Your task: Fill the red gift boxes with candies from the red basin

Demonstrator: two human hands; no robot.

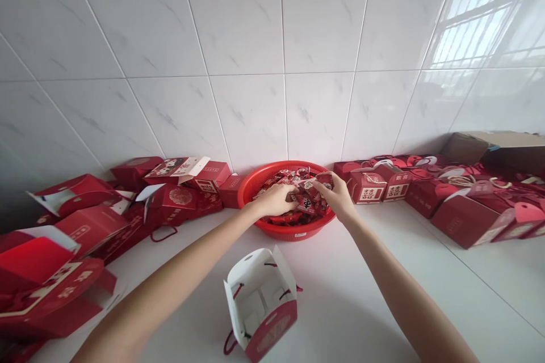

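A round red plastic basket [298,233] stands against the tiled wall, filled with red wrapped packets [284,218]. Both hands are inside it. My left hand [279,199] is over the left and middle of the packets, its fingers curled at a packet. My right hand [338,193] pinches a red packet [324,180] at the basket's right side. Nearer to me, an open red box [264,300] with a white inside and dark red cord handles rests on the white surface, and its inside shows no packets.
Open and partly folded red boxes [176,198] are heaped along the left. Closed red boxes [468,218] with cord handles line the right side, with a brown cardboard box [506,147] behind them. The tiled wall [247,113] rises behind the basket.
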